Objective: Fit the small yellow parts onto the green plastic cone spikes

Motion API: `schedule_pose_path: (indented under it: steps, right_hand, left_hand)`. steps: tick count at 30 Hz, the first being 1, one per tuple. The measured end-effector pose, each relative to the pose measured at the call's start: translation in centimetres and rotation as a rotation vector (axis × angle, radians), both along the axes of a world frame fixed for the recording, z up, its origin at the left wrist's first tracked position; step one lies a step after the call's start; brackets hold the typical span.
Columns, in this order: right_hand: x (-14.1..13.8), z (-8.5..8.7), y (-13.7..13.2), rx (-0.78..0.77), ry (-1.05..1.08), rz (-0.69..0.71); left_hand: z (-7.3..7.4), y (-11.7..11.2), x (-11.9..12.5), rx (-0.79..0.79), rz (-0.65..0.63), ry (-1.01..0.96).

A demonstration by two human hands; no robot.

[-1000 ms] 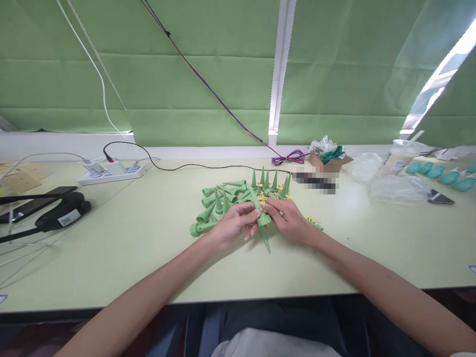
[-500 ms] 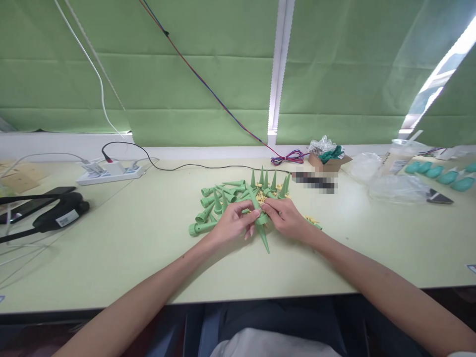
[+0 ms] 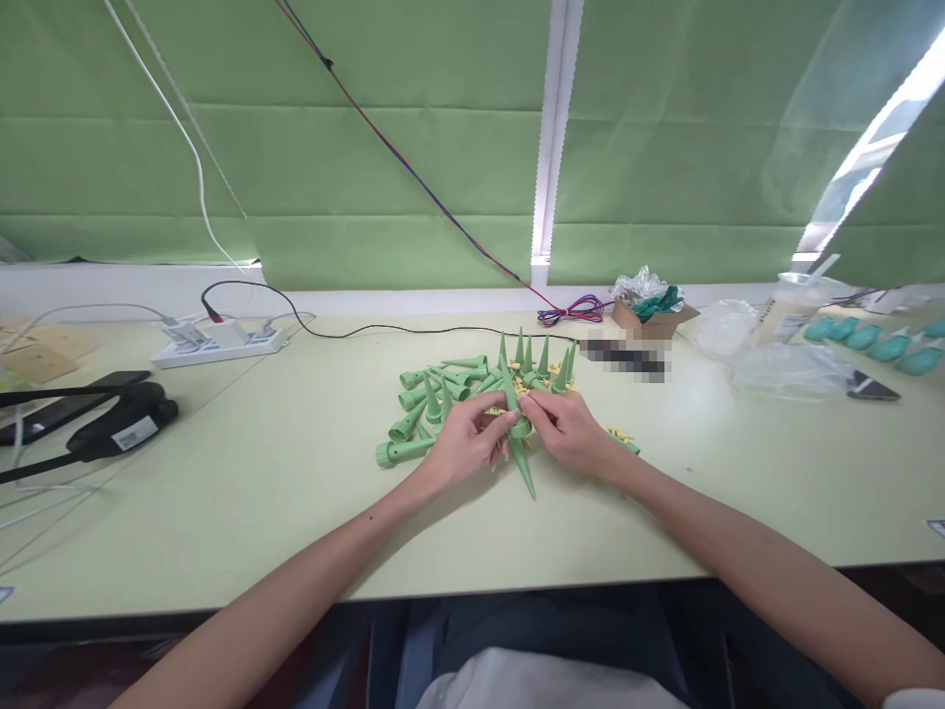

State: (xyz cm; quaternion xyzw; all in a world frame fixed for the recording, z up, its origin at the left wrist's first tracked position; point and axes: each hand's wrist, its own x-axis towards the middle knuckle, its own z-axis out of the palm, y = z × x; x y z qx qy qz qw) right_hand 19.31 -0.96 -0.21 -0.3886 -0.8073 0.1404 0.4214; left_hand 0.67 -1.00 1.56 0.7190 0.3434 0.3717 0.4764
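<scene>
**Green cone between two hands, mid-counter**

From my end, I am seeing the green cone [image 3: 512, 396] leaning over the middle of the counter [image 3: 295, 473], its wide end facing the near edge. The left hand [image 3: 471, 440] is pinching it between thumb and fingers. The right hand [image 3: 567, 430] is pressing its thumb and fingers together against the cone's other side; I cannot tell whether they are gripping anything small. Just below, a green spike [image 3: 524, 471] is pointing toward the near edge. Beyond the hands, more green cones [image 3: 431, 406] are standing and lying among yellow pieces [image 3: 621, 434]. Along the far edge, a power strip [image 3: 260, 346] is lying leftward and a cardboard box [image 3: 659, 325] is sitting rightward.
</scene>
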Motion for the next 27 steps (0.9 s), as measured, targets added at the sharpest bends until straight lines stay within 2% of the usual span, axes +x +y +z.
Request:
schedule_pose_path:
  steps: [9, 19, 27]
  right_hand:
    - [-0.21, 0.00, -0.45, -0.004, -0.047, 0.047]
    - [-0.22, 0.09, -0.70, -0.025, -0.058, 0.074]
    - [-0.39, 0.05, -0.68, 0.106, -0.073, 0.124]
  left_hand:
    - [-0.47, 0.43, -0.27, -0.034, 0.066, -0.018]
    - [0.37, -0.14, 0.11, -0.104, -0.065, -0.064]
    - [0.44, -0.11, -0.24, -0.186, -0.025, -0.035]
